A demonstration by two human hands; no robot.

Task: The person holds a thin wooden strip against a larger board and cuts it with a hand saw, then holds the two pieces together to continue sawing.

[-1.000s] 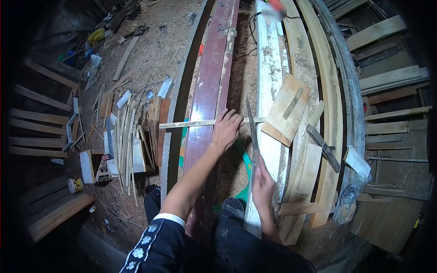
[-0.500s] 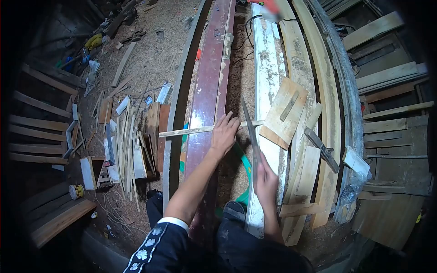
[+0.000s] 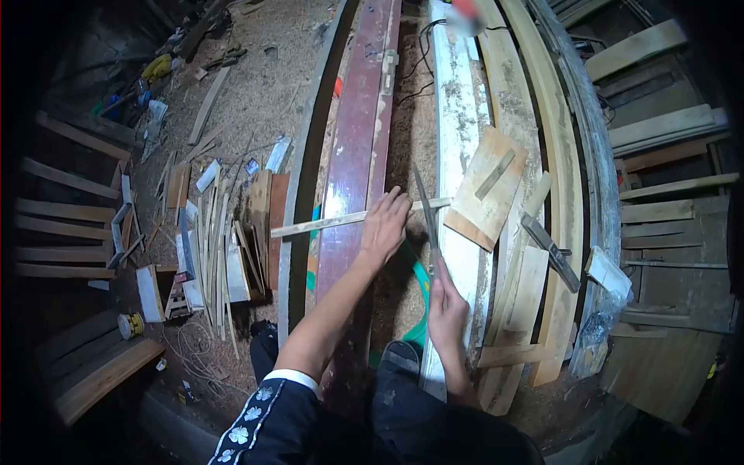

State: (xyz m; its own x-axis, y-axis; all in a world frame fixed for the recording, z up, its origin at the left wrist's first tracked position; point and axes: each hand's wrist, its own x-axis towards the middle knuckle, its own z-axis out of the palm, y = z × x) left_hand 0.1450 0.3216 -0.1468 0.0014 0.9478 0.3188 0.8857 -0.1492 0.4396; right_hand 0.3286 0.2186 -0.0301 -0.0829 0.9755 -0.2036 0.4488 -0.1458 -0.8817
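Observation:
A thin wooden strip (image 3: 333, 222) lies crosswise over the maroon board (image 3: 346, 170), and its right end reaches the white-painted board (image 3: 457, 147). My left hand (image 3: 385, 226) is closed over the strip near the maroon board's right edge, pressing it down. In my right hand (image 3: 448, 314) is the handle of a handsaw (image 3: 428, 213), whose narrow dark blade points up and away from me. The blade crosses the strip just right of my left fingers; whether its teeth are in the wood I cannot make out.
A square plywood piece (image 3: 487, 186) with a small stick on it rests to the right. Beside it lies a wooden hand plane (image 3: 552, 254). Thin strips (image 3: 211, 248) are stacked at left on the sawdust-covered floor. A black cable (image 3: 422, 58) runs between the boards.
My right hand has moved slightly, and the saw blade with it, still crossing the strip. My left hand keeps its hold on the strip.

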